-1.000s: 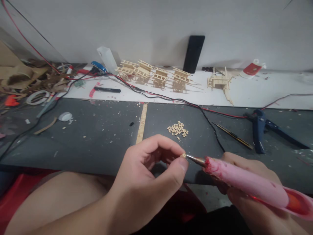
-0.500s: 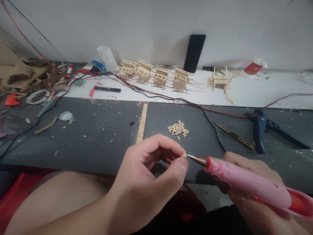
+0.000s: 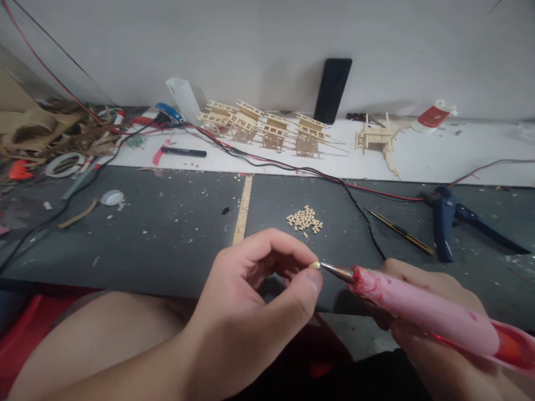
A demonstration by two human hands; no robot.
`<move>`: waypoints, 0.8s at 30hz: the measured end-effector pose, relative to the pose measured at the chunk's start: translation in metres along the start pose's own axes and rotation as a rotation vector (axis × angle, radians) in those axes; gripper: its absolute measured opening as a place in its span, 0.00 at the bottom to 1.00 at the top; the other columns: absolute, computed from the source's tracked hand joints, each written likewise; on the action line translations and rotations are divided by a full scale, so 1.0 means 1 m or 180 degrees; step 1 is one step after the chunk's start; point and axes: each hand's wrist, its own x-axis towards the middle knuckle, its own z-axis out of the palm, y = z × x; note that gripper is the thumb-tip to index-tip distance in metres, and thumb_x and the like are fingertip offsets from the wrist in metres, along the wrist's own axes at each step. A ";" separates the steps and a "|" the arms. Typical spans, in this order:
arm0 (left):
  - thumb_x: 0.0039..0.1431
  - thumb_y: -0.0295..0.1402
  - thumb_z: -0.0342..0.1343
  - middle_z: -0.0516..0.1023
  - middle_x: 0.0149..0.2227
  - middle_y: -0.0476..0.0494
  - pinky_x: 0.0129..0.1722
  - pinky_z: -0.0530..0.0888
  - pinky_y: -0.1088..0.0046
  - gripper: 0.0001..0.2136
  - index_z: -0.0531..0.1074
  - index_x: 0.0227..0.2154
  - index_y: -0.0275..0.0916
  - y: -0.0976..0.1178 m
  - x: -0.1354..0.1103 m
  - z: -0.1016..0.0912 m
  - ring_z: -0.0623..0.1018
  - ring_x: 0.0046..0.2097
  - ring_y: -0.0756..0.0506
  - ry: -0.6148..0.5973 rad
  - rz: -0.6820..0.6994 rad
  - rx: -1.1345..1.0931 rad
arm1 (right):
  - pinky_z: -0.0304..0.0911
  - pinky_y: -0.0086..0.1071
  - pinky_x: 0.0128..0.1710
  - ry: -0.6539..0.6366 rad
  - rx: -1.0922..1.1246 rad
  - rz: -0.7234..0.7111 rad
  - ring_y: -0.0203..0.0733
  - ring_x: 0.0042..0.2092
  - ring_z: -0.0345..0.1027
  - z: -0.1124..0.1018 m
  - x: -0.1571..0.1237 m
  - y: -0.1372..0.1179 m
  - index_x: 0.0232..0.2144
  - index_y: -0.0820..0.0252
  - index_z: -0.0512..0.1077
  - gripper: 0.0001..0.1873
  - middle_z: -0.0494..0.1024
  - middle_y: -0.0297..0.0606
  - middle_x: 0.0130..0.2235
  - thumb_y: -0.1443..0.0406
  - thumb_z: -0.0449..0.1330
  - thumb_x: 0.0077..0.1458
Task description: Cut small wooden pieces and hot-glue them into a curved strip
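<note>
My left hand point(image 3: 267, 295) is closed in a pinch, with a tiny pale wooden piece point(image 3: 315, 265) between thumb and forefinger. My right hand point(image 3: 443, 312) is wrapped round a pink pen-like tool point(image 3: 422, 303) with a tapered metal tip, which looks like a soldering iron. Its tip meets the wooden piece at my left fingertips. Just beyond my left hand, a small pile of wooden bits point(image 3: 305, 219) lies on the dark grey table point(image 3: 167, 234). The right hand's fingers are partly hidden behind the pink handle.
Several miniature wooden carts point(image 3: 271, 131) stand on the white strip at the back, with a black phone point(image 3: 333, 91) against the wall. Cables point(image 3: 292, 166) cross the table. At right lie a craft knife point(image 3: 399, 230) and a dark blue tool point(image 3: 443, 223). Scraps point(image 3: 50, 131) fill the left.
Both hands hold almost exactly the same pose. The metal tip stays at the small wooden piece, where a slightly shinier spot now shows.
</note>
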 end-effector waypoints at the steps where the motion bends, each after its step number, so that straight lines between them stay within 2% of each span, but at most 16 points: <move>1: 0.62 0.26 0.69 0.84 0.30 0.54 0.29 0.72 0.82 0.06 0.83 0.34 0.46 0.000 0.000 0.000 0.79 0.31 0.53 -0.0004 0.0001 -0.0001 | 0.51 0.32 0.15 -0.0006 -0.0036 -0.0010 0.34 0.18 0.55 0.001 0.001 -0.002 0.24 0.51 0.64 0.30 0.64 0.28 0.19 0.42 0.56 0.73; 5: 0.60 0.25 0.70 0.83 0.30 0.54 0.28 0.72 0.82 0.06 0.82 0.33 0.45 0.002 0.001 0.000 0.79 0.31 0.53 0.0004 -0.0037 0.0028 | 0.49 0.30 0.12 0.0405 -0.0187 -0.0167 0.32 0.15 0.54 0.005 0.008 -0.012 0.19 0.52 0.62 0.37 0.62 0.27 0.16 0.37 0.55 0.72; 7: 0.60 0.26 0.70 0.83 0.29 0.54 0.28 0.72 0.81 0.06 0.82 0.33 0.45 0.003 0.001 0.001 0.79 0.31 0.52 0.0015 -0.0048 0.0024 | 0.49 0.28 0.10 0.0471 -0.0222 -0.0203 0.31 0.14 0.54 0.005 0.012 -0.017 0.18 0.52 0.62 0.38 0.62 0.27 0.15 0.36 0.55 0.72; 11: 0.62 0.28 0.70 0.83 0.29 0.52 0.27 0.72 0.80 0.05 0.83 0.32 0.45 0.003 -0.001 0.002 0.78 0.30 0.51 0.0126 -0.0063 -0.0015 | 0.51 0.27 0.10 0.0351 -0.0345 -0.0239 0.31 0.14 0.55 0.001 0.015 -0.019 0.18 0.53 0.63 0.38 0.63 0.28 0.15 0.37 0.55 0.72; 14: 0.62 0.30 0.71 0.82 0.27 0.52 0.24 0.69 0.79 0.04 0.84 0.32 0.46 0.002 -0.002 0.002 0.76 0.28 0.51 0.0157 -0.0097 -0.0027 | 0.55 0.26 0.12 0.0168 -0.0331 -0.0203 0.32 0.15 0.58 -0.001 0.015 -0.016 0.20 0.52 0.65 0.33 0.67 0.28 0.17 0.43 0.56 0.73; 16: 0.62 0.30 0.71 0.82 0.27 0.51 0.24 0.69 0.78 0.04 0.84 0.32 0.46 0.001 -0.002 0.002 0.76 0.27 0.51 0.0167 -0.0100 -0.0028 | 0.56 0.26 0.12 0.0190 -0.0283 -0.0212 0.33 0.15 0.59 0.000 0.013 -0.014 0.20 0.52 0.65 0.32 0.67 0.28 0.17 0.44 0.57 0.74; 24: 0.61 0.30 0.71 0.82 0.27 0.52 0.25 0.70 0.78 0.04 0.84 0.32 0.45 0.003 0.000 0.003 0.76 0.27 0.51 0.0172 -0.0074 -0.0034 | 0.50 0.26 0.09 0.0485 -0.0357 -0.0262 0.31 0.13 0.54 0.007 0.011 -0.016 0.17 0.53 0.62 0.38 0.63 0.28 0.14 0.38 0.55 0.72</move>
